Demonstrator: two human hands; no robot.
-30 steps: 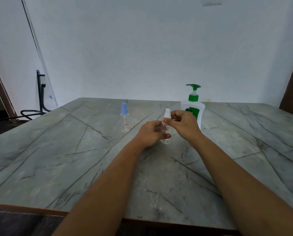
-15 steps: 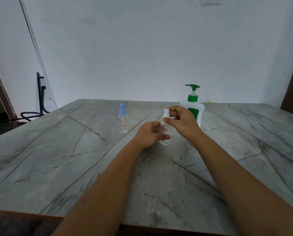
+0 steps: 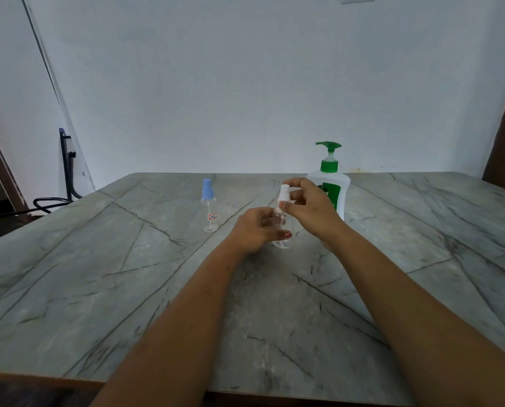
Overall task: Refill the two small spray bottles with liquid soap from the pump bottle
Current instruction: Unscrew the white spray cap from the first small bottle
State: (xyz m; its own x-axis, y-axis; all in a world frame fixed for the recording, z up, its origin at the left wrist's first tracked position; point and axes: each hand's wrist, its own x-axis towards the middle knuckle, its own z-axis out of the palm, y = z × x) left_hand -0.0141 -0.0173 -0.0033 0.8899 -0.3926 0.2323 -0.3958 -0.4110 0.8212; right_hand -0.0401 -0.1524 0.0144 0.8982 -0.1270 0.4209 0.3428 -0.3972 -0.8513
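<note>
A blue-capped spray bottle (image 3: 209, 208) was stood upright on the counter (image 3: 98, 274), well to the left of the pump bottle (image 3: 330, 186). Nearer, just left of the pump bottle, a clear spray bottle (image 3: 282, 230) was held around its body by the left hand (image 3: 255, 230). Its white spray top (image 3: 284, 193) was pinched by the fingers (image 3: 289, 205) of the right hand (image 3: 311, 211).
</note>
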